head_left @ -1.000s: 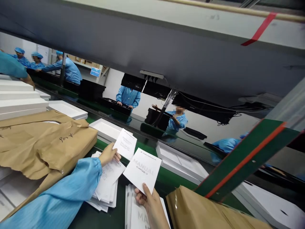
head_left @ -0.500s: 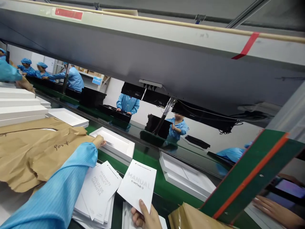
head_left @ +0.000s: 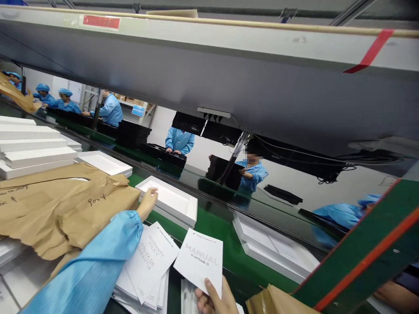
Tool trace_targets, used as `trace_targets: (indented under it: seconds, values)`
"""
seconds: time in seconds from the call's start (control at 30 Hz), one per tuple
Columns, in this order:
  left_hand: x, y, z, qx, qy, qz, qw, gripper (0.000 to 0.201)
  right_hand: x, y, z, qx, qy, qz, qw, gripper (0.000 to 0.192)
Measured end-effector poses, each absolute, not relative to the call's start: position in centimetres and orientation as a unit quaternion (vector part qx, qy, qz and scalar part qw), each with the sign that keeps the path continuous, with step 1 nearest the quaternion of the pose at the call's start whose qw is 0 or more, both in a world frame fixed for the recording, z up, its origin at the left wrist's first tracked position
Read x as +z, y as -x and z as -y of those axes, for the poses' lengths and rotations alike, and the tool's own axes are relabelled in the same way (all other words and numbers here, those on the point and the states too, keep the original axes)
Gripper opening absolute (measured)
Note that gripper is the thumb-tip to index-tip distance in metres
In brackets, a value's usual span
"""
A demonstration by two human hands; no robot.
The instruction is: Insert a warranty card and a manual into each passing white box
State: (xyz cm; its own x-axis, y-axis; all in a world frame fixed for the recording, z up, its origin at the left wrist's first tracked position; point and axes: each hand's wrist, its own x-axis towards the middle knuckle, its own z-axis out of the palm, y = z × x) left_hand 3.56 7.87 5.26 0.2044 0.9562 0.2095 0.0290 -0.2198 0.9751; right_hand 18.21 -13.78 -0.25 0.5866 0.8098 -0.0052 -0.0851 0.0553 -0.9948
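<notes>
My right hand grips a white booklet marked MANUAL by its lower edge, thumb on top. My left hand, in a blue sleeve, reaches over the near left end of a shallow white box on the green belt. Its fingers are loosely bent and slightly apart, and I see nothing in them; whether they touch the box is unclear. Between my hands lies a pile of white warranty leaflets. White items are partly hidden below the booklet.
Brown wrapping paper covers the left side, beside stacked white boxes. Another white box with papers sits farther right on the belt. A green post slants at the right. Co-workers in blue stand across the line.
The view has shifted, so most things sit farther right in the picture. My left fingers have lifted slightly, and the white slip by them no longer shows. My right hand still holds the booklet.
</notes>
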Motion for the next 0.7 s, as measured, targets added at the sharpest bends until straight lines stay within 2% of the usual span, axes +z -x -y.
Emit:
trace_targets:
  seconds: [0.13,0.27,0.33,0.5,0.7]
  values:
    - [3.7,-2.0,-3.9,0.417,-0.697,-0.399,0.426,0.024,3.3,-18.6,13.6,0.401,0.573,0.32,0.639,0.041]
    - [1.7,-0.7,-1.3,0.269,-0.788,-0.506,0.225,0.034,6.9,-18.8,10.3,0.406,0.561,0.372,0.619,0.037]
    - [1.3,-0.5,-0.9,0.226,-0.803,-0.524,0.17,0.036,7.6,-18.9,7.4,0.38,0.573,0.371,0.623,0.03]
    - [1.2,-0.5,-1.1,0.222,-0.814,-0.516,0.149,0.034,6.4,-19.5,0.0,0.367,0.606,0.325,0.627,0.015]
    - [1.2,-0.5,-1.2,0.229,-0.812,-0.513,0.159,0.033,4.5,-20.5,-3.9,0.392,0.612,0.278,0.628,0.025]
